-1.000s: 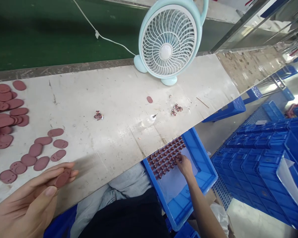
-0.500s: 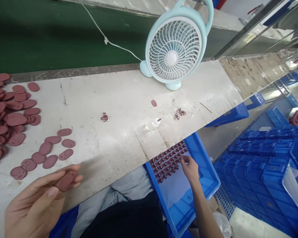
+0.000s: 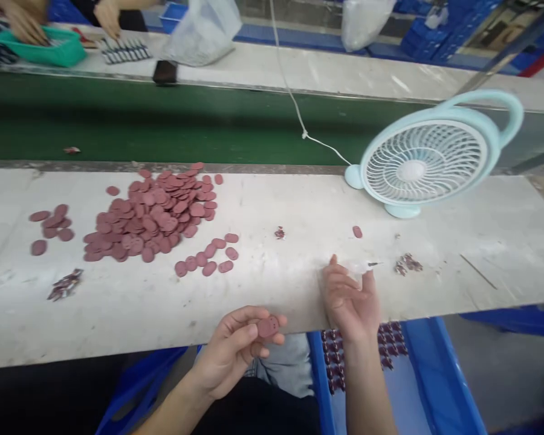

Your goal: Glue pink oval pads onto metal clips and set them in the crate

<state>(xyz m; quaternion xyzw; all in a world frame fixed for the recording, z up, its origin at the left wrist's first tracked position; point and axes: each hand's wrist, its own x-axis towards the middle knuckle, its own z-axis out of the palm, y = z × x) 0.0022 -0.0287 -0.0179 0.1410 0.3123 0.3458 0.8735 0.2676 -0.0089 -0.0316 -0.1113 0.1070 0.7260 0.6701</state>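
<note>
My left hand [image 3: 236, 344] pinches a dark red oval disc [image 3: 267, 327] over the table's front edge. Over the table to its right, my right hand [image 3: 351, 296] has its fingers apart around a small clear bottle [image 3: 360, 266] with a dark thin tip; whether it grips the bottle is unclear. A large pile of red oval discs [image 3: 149, 211] lies left of centre. Several loose discs [image 3: 209, 267] lie nearer to my left hand. Below the table edge, a blue crate [image 3: 448, 374] holds rows of small dark red pieces [image 3: 392, 344], partly hidden by my right forearm.
A light blue fan [image 3: 424, 163] stands at the back right, with a white cord running up from it. Small reddish scraps [image 3: 408, 264] and a thin stick [image 3: 478, 271] lie on the right. Across the green strip [image 3: 163, 127], another person's hands [image 3: 25, 23] touch a green basket [image 3: 68, 49].
The view has swung left. My right hand has come up from the crate to the bottle on the table. My left hand still holds a disc.
</note>
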